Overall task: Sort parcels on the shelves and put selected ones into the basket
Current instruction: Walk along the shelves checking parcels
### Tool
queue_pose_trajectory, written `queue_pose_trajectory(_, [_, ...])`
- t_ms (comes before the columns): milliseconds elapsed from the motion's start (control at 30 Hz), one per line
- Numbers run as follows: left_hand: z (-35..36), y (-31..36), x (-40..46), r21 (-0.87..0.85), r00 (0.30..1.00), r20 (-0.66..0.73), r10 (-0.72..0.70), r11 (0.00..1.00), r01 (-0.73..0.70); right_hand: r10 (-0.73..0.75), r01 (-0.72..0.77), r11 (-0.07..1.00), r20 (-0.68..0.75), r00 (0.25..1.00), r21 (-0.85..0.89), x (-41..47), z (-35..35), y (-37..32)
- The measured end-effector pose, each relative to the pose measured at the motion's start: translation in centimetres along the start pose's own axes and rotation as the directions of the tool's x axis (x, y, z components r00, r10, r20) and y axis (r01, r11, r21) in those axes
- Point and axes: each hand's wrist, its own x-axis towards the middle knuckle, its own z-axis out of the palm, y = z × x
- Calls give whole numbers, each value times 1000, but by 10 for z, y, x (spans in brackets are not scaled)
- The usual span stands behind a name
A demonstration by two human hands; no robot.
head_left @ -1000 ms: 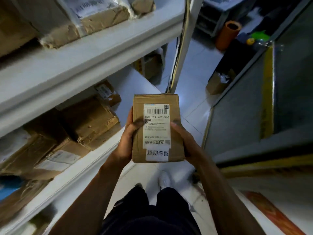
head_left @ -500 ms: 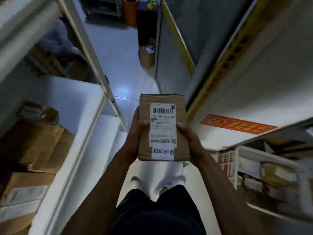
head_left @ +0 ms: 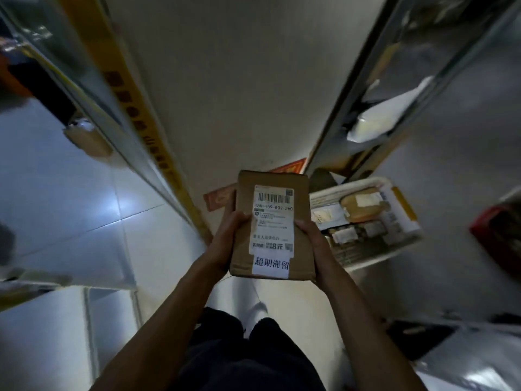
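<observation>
The view has swung from the shelves to the basket (head_left: 406, 244) at right, both hands (head_left: 225, 244) (head_left: 313, 241) still grasping the parcel (head_left: 272, 224), likely about to drop it in

View swung right off the shelves, white basket (head_left: 400, 251) of parcels now beside the held parcel (head_left: 272, 225).

a brown box (head_left: 272, 230) is marked by a white barcoded label (head_left: 273, 221); a white basket (head_left: 406, 238) is seen.
</observation>
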Motion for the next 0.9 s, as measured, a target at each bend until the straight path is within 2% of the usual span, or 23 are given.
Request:
queue_pose_trajectory(167, [59,-7,56,141,982,175,-69,989,45,-51,78,988,-197,979,130,-1,-63,-11])
queue_pose_trajectory(333, [104,-15,123,222,915,314,-254,957,189,-45,131,965,-349,936,228,16,-108,-21])
queue_pose_trajectory(433, [131,-16,166,272,869,350,-351,925,264,-53,175,940,-381,923,291,29,-131,-32])
queue_pose_trajectory(533, [163,-17,208,401,811,342,-475,854,331,-75,256,904,-462,884,343,45,-153,-42])
queue_pose_trajectory(633, [193,-21,233,500,749,371,-549,798,337,-87,315,873,-517,852,373,57,-176,-47])
queue_pose_trajectory(700, [211,-26,253,547,752,395,-528,793,269,-62,307,875,-542,838,374,67,-197,-50])
queue_pose_trajectory(767, [229,-34,274,589,713,431,-554,771,243,-32,277,894,-566,824,352,78,-221,-49])
queue_pose_trajectory(900, [251,-75,333,609,680,397,-616,731,307,-22,213,930,-534,845,299,105,-282,-40])
